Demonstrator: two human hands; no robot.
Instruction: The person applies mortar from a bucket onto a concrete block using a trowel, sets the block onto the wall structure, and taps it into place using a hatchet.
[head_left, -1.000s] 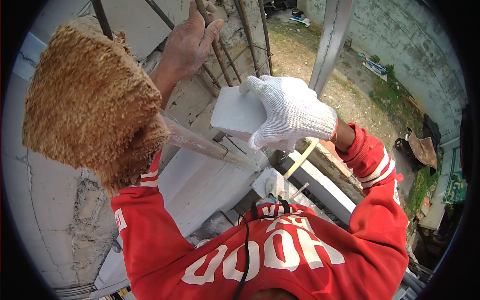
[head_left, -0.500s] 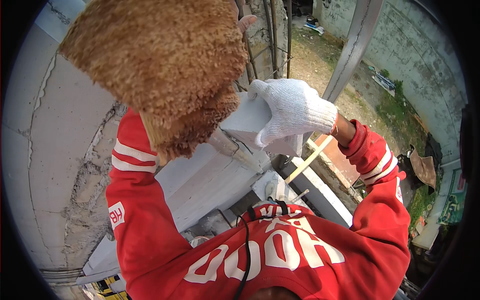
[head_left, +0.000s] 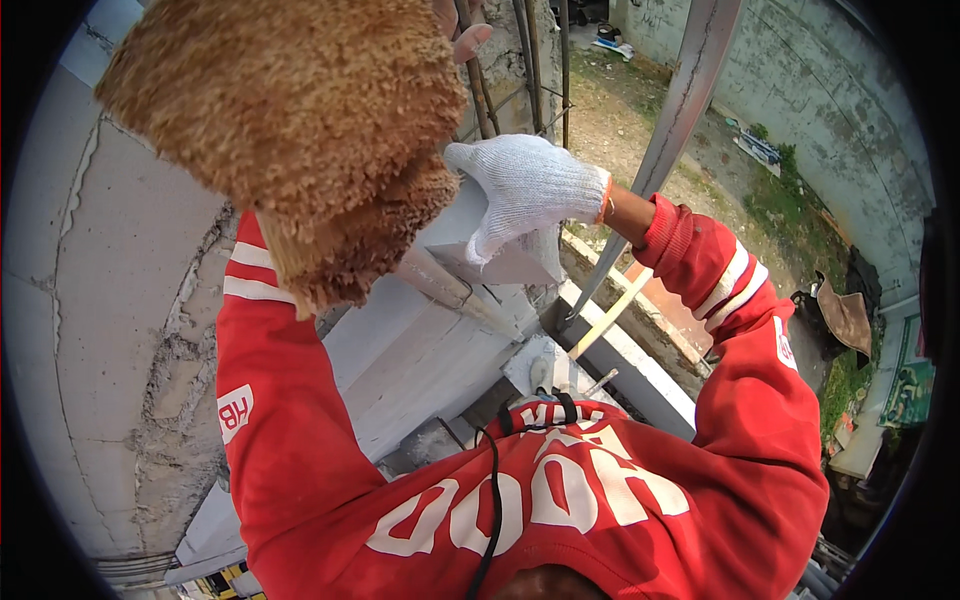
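Observation:
My right hand [head_left: 535, 188], in a white knit glove, grips a pale grey building block [head_left: 520, 258], with the fingers over its top and the thumb down its near side. A large brown bristled brush [head_left: 290, 130] fills the upper left, close to the camera, and covers part of the block. My left forearm [head_left: 265, 310], in a red sleeve, runs up behind the brush, which hides the hand there. Bare fingertips [head_left: 472, 43] show past the brush's upper right edge; I cannot tell whose they are.
Thin steel rods [head_left: 530, 65] rise beyond the block. A metal post [head_left: 690, 100] slants down on the right. Below the block lie a pale block wall [head_left: 400, 370] and a wooden strip [head_left: 610, 315]. A rough grey wall surface [head_left: 130, 300] stands left; grassy ground lies far right.
My right hand and the block have shifted left and slightly up in the picture. The brush has also moved a little left. My right sleeve has followed.

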